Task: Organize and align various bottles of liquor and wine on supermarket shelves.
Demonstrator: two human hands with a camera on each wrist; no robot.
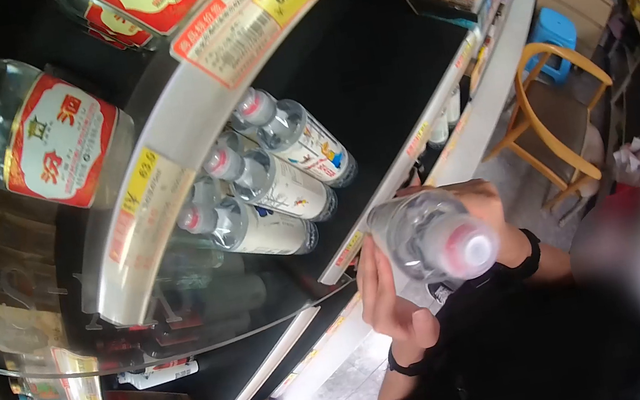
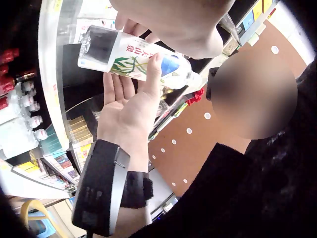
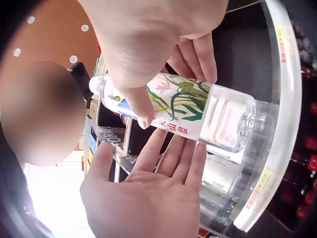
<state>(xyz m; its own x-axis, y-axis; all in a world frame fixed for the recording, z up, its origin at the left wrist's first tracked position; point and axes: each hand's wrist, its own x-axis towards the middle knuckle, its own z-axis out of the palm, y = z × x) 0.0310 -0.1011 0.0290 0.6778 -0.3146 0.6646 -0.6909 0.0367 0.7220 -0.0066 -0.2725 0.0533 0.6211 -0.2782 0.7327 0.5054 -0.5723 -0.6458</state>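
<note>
Head view: one clear bottle with a cap turned toward the camera is held in the air between two hands. The right hand lies at 2 o'clock of the bottle, the left hand between 7 and 8 o'clock.

The right wrist view records the grip. The right thumb lies across the label and the right fingers pass to the far side; together they pinch the bottle. The left palm faces that camera below the bottle, at 6 to 7 o'clock; its fingers are extended, slightly spread, and run up behind the bottle, the thumb standing apart. In this view the cap points between 9 and 10 o'clock. The label bears green leaves, a pink flower and red characters.

Count, head view, directions from the held bottle: three smaller bottles in a row on the black shelf, at 10 o'clock; one large bottle in full view, red-and-white label, farther off at 10 o'clock; one wooden chair at 2 o'clock; one blue stool at 1 o'clock. Wristbands: two, black, one per wrist.
</note>
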